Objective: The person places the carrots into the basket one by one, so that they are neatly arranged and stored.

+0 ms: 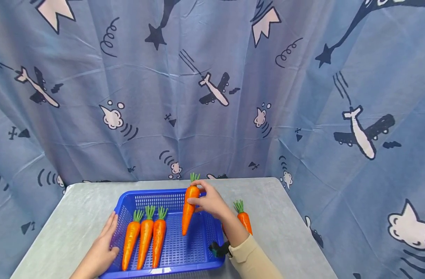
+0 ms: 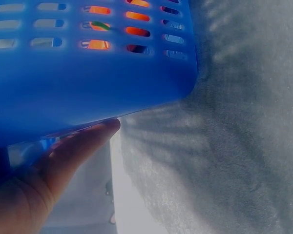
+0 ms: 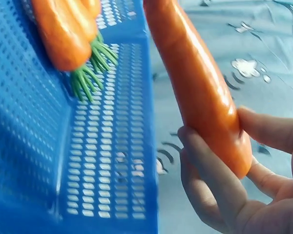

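Observation:
In the head view my right hand (image 1: 210, 201) holds an orange carrot (image 1: 187, 217) with a green top. Thumb and fingers pinch its thick upper part, and its tip hangs down over the right half of a blue plastic basket (image 1: 179, 265). The right wrist view shows the fingers around the carrot's thick end (image 3: 205, 92), beside the basket wall. My left hand (image 1: 100, 246) rests along the basket's left rim with its fingers straight. One left finger (image 2: 83, 146) touches the basket's edge in the left wrist view. Three carrots (image 1: 145, 242) lie side by side in the basket's left half.
Another carrot (image 1: 244, 221) lies on the grey table (image 1: 272, 217) right of the basket, partly hidden by my right forearm. A blue curtain (image 1: 153, 116) with airplane prints hangs behind the table and along its sides. A dark strap (image 1: 219, 248) circles my right wrist.

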`<state>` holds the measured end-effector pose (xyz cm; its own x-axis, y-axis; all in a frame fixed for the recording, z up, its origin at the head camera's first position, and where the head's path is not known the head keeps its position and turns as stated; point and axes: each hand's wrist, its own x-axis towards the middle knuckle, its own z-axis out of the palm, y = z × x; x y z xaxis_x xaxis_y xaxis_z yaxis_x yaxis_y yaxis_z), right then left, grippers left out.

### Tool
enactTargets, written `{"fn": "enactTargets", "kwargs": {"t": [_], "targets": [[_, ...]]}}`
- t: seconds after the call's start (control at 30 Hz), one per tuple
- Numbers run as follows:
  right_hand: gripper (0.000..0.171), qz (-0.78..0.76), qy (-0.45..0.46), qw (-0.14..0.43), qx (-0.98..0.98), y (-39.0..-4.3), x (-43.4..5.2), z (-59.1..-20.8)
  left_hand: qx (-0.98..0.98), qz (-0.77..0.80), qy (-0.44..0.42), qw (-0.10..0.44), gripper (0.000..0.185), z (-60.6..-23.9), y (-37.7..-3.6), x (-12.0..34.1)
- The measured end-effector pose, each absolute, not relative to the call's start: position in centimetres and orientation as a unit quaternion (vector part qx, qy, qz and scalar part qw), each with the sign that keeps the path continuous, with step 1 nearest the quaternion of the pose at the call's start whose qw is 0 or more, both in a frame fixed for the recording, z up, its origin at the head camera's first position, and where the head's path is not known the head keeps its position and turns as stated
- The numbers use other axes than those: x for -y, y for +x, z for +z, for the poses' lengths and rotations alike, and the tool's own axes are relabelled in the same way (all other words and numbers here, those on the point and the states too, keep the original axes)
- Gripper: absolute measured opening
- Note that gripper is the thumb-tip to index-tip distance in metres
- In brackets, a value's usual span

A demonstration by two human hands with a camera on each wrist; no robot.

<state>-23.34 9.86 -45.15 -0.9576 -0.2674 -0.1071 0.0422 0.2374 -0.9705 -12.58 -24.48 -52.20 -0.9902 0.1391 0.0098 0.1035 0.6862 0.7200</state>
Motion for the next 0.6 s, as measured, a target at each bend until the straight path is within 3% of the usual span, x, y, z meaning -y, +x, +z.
{"fn": "enactTargets", "kwargs": {"t": [0.6], "targets": [[0.041,-0.572,-0.12,0.248,-0.772,-24.2,-4.9,-48.2,-0.919,0.388,0.071,0.013,0.097,-52.3,-12.7,24.5]]}}
